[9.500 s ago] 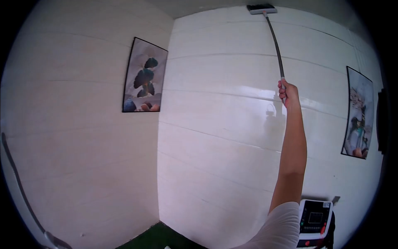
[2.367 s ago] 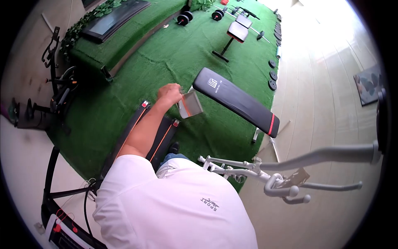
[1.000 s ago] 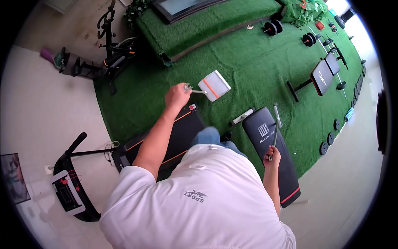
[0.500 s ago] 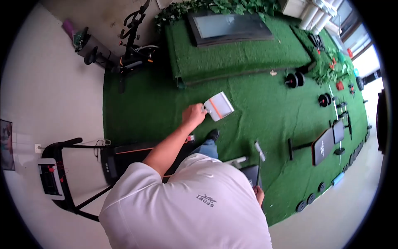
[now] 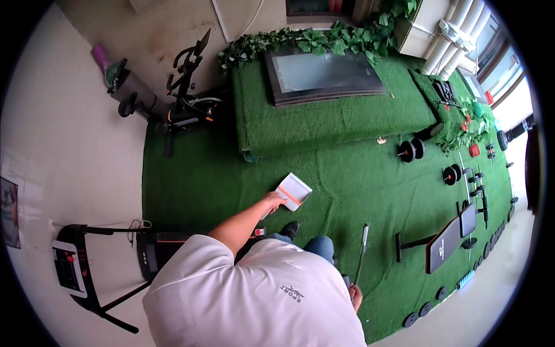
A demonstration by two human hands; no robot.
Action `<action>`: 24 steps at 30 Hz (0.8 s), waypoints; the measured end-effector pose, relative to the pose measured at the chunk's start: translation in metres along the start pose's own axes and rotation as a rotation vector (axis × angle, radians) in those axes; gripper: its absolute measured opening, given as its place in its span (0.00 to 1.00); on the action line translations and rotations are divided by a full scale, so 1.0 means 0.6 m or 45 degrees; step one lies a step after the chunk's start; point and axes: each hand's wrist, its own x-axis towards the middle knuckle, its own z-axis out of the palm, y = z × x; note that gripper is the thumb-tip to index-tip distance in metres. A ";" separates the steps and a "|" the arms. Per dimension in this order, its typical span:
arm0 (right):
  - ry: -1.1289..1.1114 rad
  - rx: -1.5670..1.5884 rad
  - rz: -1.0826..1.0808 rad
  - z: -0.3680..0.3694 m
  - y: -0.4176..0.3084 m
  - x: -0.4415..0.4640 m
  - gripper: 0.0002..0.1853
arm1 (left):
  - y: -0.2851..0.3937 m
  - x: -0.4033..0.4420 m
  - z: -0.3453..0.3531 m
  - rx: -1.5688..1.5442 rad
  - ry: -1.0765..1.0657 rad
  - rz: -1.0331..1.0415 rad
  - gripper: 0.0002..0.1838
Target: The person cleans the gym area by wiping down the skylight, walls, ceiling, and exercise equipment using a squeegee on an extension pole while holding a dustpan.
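Note:
My left hand [image 5: 274, 202] is closed on the handle of a white dustpan [image 5: 295, 192] with an orange stripe, which hangs over the green turf ahead of my body. At my right side, my right hand [image 5: 355, 295] is wrapped round the dark pole of a broom [image 5: 361, 255]. Its narrow pale head points away from me above the turf. Part of the right hand is hidden by my white shirt [image 5: 260, 298]. The dustpan and the broom are apart.
A treadmill [image 5: 70, 267] stands at the left, with an exercise bike [image 5: 184, 95] beyond. Ahead is a turf-covered platform [image 5: 341, 124] bearing dark-framed panels [image 5: 324, 72]. A weight bench [image 5: 444, 246], dumbbells [image 5: 411, 151] and weight plates [image 5: 425, 309] lie at the right.
The view has swung from the high wall to the floor. Since half a second ago the dustpan sits lower in view, and more of the platform shows. Both hands keep their grips.

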 end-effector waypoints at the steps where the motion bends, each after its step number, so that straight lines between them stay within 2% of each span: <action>1: 0.039 0.041 0.026 -0.026 0.012 0.021 0.10 | 0.016 -0.011 -0.003 -0.054 -0.035 -0.043 0.19; 3: 0.385 -0.458 -0.481 -0.034 0.052 0.043 0.11 | 0.009 0.013 -0.005 -0.244 -0.208 -0.076 0.14; 4: 0.475 -0.528 -0.518 -0.018 0.059 0.060 0.11 | 0.026 0.015 -0.008 -0.231 -0.274 -0.068 0.11; 6: 0.496 -0.534 -0.402 0.020 0.048 0.082 0.11 | 0.035 0.029 0.002 -0.204 -0.274 0.018 0.06; 7: 0.486 -0.560 -0.382 0.044 0.033 0.095 0.11 | 0.031 0.048 0.005 -0.144 -0.310 0.009 0.08; 9: 0.416 -0.629 -0.379 0.091 -0.011 0.119 0.11 | 0.051 0.046 0.028 -0.121 -0.036 -0.020 0.13; 15: 0.172 -0.857 -0.463 0.189 -0.148 0.167 0.12 | 0.104 0.022 0.064 -0.625 0.090 -0.155 0.14; 17: 0.105 -0.922 -0.493 0.214 -0.185 0.177 0.13 | 0.121 0.008 0.068 -0.683 0.139 -0.162 0.14; 20: 0.023 -1.011 -0.536 0.243 -0.228 0.190 0.14 | 0.136 -0.004 0.074 -0.777 0.067 -0.155 0.14; 24: -0.039 -1.088 -0.579 0.280 -0.267 0.209 0.16 | 0.152 -0.006 0.091 -0.798 0.011 -0.128 0.20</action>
